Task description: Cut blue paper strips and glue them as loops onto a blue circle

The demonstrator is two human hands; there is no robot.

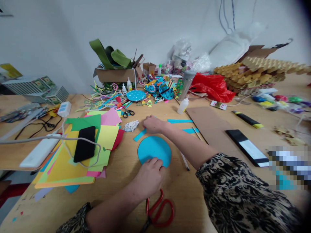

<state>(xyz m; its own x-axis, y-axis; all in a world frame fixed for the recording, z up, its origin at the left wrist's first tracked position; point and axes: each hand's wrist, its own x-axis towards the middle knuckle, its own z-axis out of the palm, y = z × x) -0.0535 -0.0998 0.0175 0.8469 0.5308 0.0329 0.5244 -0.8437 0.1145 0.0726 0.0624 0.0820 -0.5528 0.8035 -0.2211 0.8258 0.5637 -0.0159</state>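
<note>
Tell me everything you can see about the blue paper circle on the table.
The blue paper circle is a flat disc of plain turquoise paper, roughly round with a slightly uneven cut edge. It lies flat on the wooden table, in front of the person. The left hand presses its near edge with the fingers. The right hand rests just beyond it, by a blue paper strip. Red-handled scissors lie nearer, apart from it.

Both forearms stretch forward, sleeves patterned black and tan; the left hand (148, 177) lies palm down with fingers curled, the right hand (153, 124) reaches further out, knuckles up
</note>
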